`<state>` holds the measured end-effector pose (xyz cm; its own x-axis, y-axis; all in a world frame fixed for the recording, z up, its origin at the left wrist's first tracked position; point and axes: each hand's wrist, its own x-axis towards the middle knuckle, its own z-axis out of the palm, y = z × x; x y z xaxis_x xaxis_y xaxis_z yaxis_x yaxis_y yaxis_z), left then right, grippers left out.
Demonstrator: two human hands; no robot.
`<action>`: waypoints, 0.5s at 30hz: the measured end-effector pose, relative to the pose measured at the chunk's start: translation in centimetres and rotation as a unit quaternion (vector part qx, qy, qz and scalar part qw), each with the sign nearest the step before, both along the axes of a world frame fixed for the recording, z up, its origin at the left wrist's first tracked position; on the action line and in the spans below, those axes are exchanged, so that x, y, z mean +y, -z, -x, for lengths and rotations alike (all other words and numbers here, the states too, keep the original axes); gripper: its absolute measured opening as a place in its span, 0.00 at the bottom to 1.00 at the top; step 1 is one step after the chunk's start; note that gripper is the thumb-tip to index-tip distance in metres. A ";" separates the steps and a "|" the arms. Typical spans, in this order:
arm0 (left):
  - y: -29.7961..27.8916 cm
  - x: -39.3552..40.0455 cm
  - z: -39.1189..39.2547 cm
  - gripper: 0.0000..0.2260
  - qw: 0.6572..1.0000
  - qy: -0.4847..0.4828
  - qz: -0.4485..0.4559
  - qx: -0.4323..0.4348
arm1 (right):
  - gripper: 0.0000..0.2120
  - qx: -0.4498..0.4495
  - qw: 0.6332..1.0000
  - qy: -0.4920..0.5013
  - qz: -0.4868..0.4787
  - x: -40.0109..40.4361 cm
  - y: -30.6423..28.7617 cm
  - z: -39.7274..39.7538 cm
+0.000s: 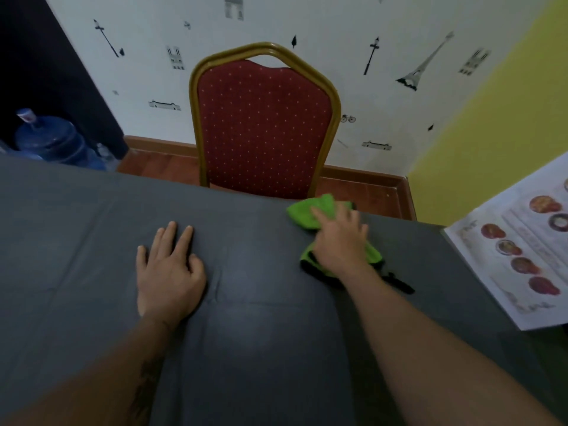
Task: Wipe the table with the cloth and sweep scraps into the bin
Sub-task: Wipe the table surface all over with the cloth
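**At the far edge, the cloth is close to going over**

Across the table (92, 216) lies a dark grey cover, creased in the middle, and that loose cover is the largest risk: a hard push of the wiping hand could drag it into folds or pull it toward the edge. Behind the far edge stands a red chair (264, 127), so anything swept off there would likely land on its seat or the floor; no bin shows in view, and no scraps are visible on the surface. To the right a printed menu (522, 259) lies on the table, near enough that a wide stroke might catch its corner and shift it. The green cloth (310, 210) sits bunched at the far edge, partly past the rim by the look of it, its black trim trailing back toward the person. The right hand (338, 238) presses flat on it, fingers spread, not clenched. The left hand (169, 265) rests open and empty on the cover, well apart, perhaps steadying it.
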<state>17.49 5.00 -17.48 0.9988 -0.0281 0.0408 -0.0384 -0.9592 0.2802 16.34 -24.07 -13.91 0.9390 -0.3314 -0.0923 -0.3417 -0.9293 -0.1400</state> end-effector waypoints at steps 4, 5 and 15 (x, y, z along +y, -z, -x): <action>-0.1 0.0 0.0 0.28 1.000 -0.002 0.006 0.002 | 0.29 0.011 0.987 0.153 0.038 -8.4 -0.1 5.6; -0.1 0.0 0.0 0.29 1.000 -0.002 0.007 0.004 | 0.29 0.017 0.982 0.184 0.038 -9.6 -0.1 7.3; -0.2 0.3 -0.1 0.25 0.999 0.027 0.022 0.014 | 0.29 0.011 0.978 0.207 0.013 -3.7 -0.9 15.3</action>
